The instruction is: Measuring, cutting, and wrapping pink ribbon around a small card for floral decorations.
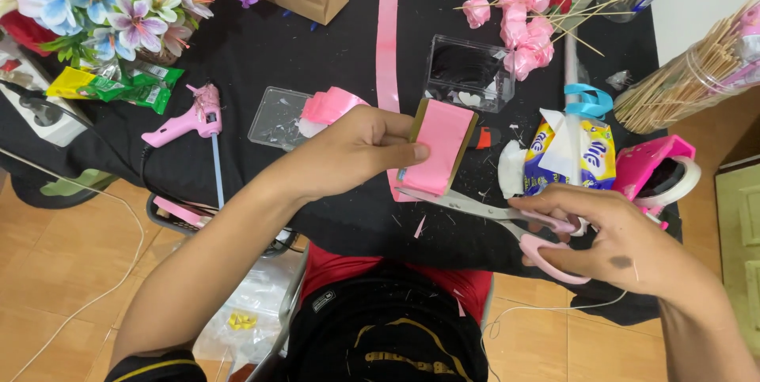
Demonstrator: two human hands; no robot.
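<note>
From the head camera, the left hand (356, 152) reaches in from the lower left, forearm angled up across the table edge, wrist bent a little. Its thumb and fingers pinch a card wrapped in pink ribbon (439, 148), held tilted above the black tablecloth (261, 49), roughly at the middle of the table. The ribbon's lower end hangs just below the card.

The right hand (609, 235) comes in from the lower right, palm turned down, fingers threaded through the pink handles of a pair of scissors (495, 220). The grip is closed around the handles. The blades point left, and their tips lie right at the ribbon's lower edge; whether they already bite into it is hard to tell, as the blades look nearly closed.

Around the hands: a long pink ribbon strip (387, 34) runs up the table, a pink glue gun (186, 121) lies to the left, a clear plastic box (469, 73) sits behind the card, and a tissue pack (568, 156) rests just beside the right hand. Pink ribbon roses (518, 22) on sticks lie at the far side.
</note>
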